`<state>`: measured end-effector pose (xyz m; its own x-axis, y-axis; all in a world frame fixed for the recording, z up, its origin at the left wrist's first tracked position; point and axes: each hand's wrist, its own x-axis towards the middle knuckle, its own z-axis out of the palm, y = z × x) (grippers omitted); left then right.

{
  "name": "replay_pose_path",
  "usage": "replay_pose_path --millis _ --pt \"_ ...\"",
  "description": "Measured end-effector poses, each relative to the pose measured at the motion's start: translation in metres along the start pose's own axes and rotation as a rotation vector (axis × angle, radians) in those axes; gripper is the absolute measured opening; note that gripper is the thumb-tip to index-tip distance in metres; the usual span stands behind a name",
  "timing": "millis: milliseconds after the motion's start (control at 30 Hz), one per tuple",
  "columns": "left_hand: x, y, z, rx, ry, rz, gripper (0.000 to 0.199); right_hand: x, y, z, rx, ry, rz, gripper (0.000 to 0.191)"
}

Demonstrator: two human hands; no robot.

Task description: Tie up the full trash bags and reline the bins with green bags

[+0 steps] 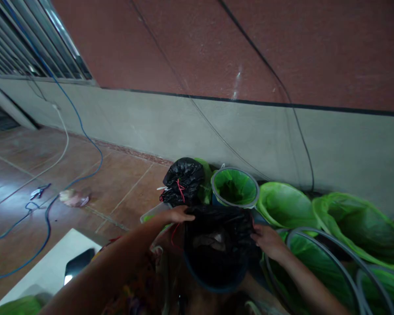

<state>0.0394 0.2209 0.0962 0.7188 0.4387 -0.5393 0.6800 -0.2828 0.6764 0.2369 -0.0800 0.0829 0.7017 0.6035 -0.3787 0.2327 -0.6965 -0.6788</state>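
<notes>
A dark bin (216, 280) lined with a black plastic bag (230, 218) stands between my legs, with some pale crumpled material (213, 240) inside. My left hand (180, 215) grips the bag's rim at the left, fingers over the edge, by a red drawstring. At the right rim my right hand (265, 238) pinches the same bag. Just beyond lies a tied black bag (184, 181) with a red string, beside a bin with a green liner (234, 188).
More green-lined bins (284, 203) stand at the right along the wall (249, 135). Grey rings (335, 249) lie over nearby liners. At left are a white board (52, 267) with a phone (79, 264), a blue cable (82, 124), and a crumpled plastic bag (74, 198).
</notes>
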Motion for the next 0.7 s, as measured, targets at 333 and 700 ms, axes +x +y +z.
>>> replay_pose_path --millis 333,700 --pt "-0.01 0.001 -0.002 0.343 -0.156 -0.036 0.008 -0.012 -0.004 -0.024 0.13 -0.084 0.033 0.021" --pt "-0.015 0.008 0.001 0.558 -0.119 0.079 0.011 -0.014 -0.023 -0.025 0.405 0.03 0.151 0.029"
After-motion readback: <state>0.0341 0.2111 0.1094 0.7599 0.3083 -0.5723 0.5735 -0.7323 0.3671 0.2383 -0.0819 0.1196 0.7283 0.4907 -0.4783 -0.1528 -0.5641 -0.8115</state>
